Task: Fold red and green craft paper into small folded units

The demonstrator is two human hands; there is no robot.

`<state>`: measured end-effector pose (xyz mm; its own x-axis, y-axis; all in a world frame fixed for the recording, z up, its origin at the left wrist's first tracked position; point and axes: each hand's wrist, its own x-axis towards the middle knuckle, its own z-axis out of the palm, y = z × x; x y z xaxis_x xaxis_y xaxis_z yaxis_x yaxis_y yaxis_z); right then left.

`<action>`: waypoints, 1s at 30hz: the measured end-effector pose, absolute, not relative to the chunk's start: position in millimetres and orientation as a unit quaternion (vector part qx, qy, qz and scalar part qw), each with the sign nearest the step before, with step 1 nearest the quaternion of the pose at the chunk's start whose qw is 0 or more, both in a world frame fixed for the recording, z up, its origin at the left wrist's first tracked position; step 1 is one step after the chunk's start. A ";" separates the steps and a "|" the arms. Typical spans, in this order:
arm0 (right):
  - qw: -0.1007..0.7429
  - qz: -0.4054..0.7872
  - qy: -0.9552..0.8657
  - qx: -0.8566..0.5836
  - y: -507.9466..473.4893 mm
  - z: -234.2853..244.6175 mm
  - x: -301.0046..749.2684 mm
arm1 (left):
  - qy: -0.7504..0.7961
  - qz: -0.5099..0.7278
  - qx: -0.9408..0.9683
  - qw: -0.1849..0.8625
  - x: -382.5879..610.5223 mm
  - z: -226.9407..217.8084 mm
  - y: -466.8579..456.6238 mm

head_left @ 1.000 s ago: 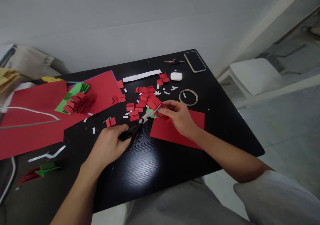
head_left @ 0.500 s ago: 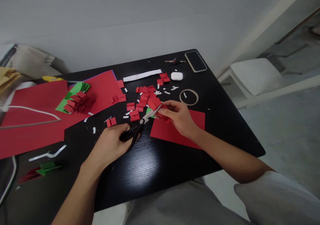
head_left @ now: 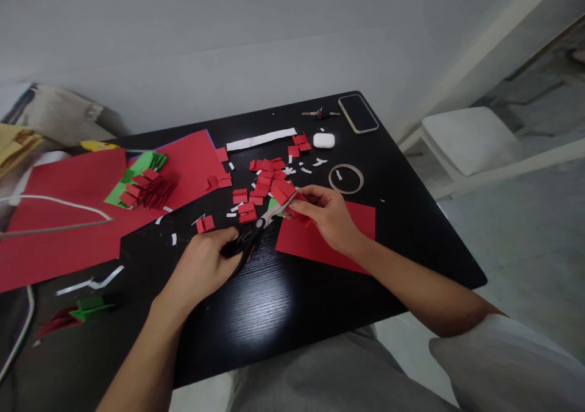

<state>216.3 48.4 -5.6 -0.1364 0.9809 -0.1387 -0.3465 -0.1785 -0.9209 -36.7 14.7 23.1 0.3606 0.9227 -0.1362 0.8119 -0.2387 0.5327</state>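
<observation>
My left hand [head_left: 208, 259] is closed around the black handles of a pair of scissors [head_left: 264, 222]. Their grey blades point up and to the right, against a piece of red paper [head_left: 299, 208]. That paper is pinched between the thumb and fingers of my right hand [head_left: 326, 214], which partly cover it. Below my right hand lies a flat red sheet [head_left: 315, 244]. Beside the blades sit several small folded red paper pieces [head_left: 262, 185] in a loose heap, and a bit of green paper [head_left: 273, 206] shows under the blades.
On the black table [head_left: 411, 241] are a phone [head_left: 359, 113], keys [head_left: 321, 113], a white earphone case [head_left: 323, 140], a tape ring [head_left: 346, 179] and a white strip [head_left: 261, 139]. Large red sheets [head_left: 73, 217] with a green-and-red folded stack [head_left: 141, 183] lie left. A white stool [head_left: 461, 138] stands right.
The view has shifted very slightly. My hands, the scissors and the red paper stay in nearly the same positions.
</observation>
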 end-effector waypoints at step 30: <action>0.504 0.644 -0.395 -0.419 44.4 -0.3 213.1 | 0.542 0.117 0.792 0.256 -33.3 20.7 13.4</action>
